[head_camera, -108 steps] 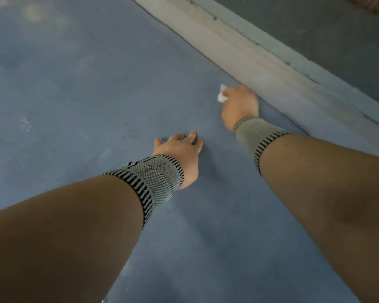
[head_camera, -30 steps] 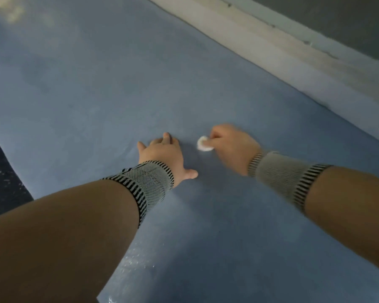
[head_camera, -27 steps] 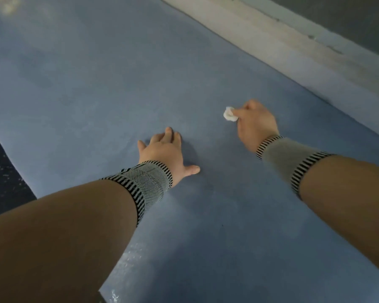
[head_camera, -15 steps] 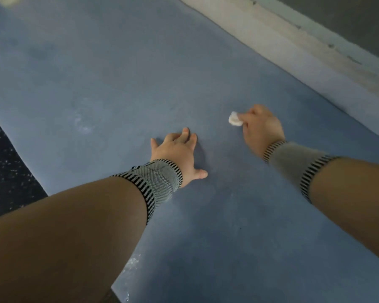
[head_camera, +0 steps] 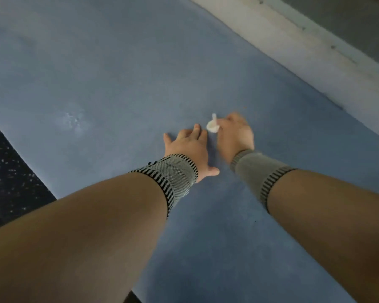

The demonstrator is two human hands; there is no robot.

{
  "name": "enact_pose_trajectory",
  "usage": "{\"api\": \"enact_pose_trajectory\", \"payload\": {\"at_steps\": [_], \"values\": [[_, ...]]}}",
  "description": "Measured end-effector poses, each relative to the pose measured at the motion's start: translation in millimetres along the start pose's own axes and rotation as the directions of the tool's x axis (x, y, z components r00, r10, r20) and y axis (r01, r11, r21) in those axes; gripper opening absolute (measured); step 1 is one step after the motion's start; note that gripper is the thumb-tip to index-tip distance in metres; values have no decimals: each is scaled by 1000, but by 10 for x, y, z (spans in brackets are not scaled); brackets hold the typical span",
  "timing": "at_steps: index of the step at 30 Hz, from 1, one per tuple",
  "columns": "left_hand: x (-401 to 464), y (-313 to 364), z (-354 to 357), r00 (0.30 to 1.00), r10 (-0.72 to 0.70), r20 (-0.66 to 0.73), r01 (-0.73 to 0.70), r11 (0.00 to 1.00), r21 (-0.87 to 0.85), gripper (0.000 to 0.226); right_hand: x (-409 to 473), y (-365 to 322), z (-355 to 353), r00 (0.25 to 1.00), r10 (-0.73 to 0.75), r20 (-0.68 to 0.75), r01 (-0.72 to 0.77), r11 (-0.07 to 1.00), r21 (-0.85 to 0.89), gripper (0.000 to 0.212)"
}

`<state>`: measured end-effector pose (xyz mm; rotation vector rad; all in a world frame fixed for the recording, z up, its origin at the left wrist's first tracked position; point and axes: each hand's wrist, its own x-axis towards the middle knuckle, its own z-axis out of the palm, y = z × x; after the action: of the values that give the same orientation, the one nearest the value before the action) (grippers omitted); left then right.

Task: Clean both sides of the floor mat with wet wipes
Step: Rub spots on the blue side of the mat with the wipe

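Note:
A large blue floor mat [head_camera: 118,73] fills most of the view. My left hand [head_camera: 187,147] lies flat on it with fingers spread, pressing down. Just to its right, my right hand [head_camera: 234,133] grips a small crumpled white wet wipe [head_camera: 212,126] and holds it against the mat; the hand is slightly blurred. The wipe sticks out by my left fingertips. Both wrists wear grey striped bands.
A pale raised ledge [head_camera: 304,51] runs diagonally along the mat's far right edge. Dark speckled floor [head_camera: 11,171] shows past the mat's left edge. A shiny scuffed patch [head_camera: 71,121] marks the mat left of my hands.
My right hand has swept the wipe leftward across the mat until it sits beside my left hand. My left hand stays pressed flat in about the same place.

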<state>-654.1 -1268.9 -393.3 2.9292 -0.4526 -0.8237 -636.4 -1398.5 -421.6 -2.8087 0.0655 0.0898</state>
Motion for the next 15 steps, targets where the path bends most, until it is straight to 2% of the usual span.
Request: {"api": "enact_pose_trajectory", "payload": {"at_steps": [3,4,6,7,9,10,11,13,15], "values": [[-99,-195,17,996,81,-42,-81,997,17,99,-309,-48,37,960,-265,94,268,963,-17,32],[-156,-284,54,993,86,-82,-84,996,32,96,-344,67,-37,953,-279,121,286,957,-44,32],[-276,-462,137,986,61,-156,-54,997,48,92,-255,305,-157,977,-193,93,204,969,-137,32],[-330,-524,171,982,45,-182,-35,998,57,90,-157,362,-173,994,-102,32,106,980,-168,32],[-391,-584,203,975,21,-222,-6,998,69,86,-3,244,-124,995,79,-53,-85,989,-124,33],[-404,-591,193,974,12,-226,2,998,63,85,6,65,-75,994,99,-55,-104,991,-87,33],[-411,-592,183,976,6,-219,5,999,50,85,-34,-119,-27,997,62,-45,-65,996,-65,32],[-415,-606,174,980,4,-201,2,1000,27,86,-271,-344,87,992,-107,72,107,994,7,23],[-439,-664,163,982,4,-190,0,1000,21,89,-586,-275,67,950,-287,121,279,957,74,16]]}}
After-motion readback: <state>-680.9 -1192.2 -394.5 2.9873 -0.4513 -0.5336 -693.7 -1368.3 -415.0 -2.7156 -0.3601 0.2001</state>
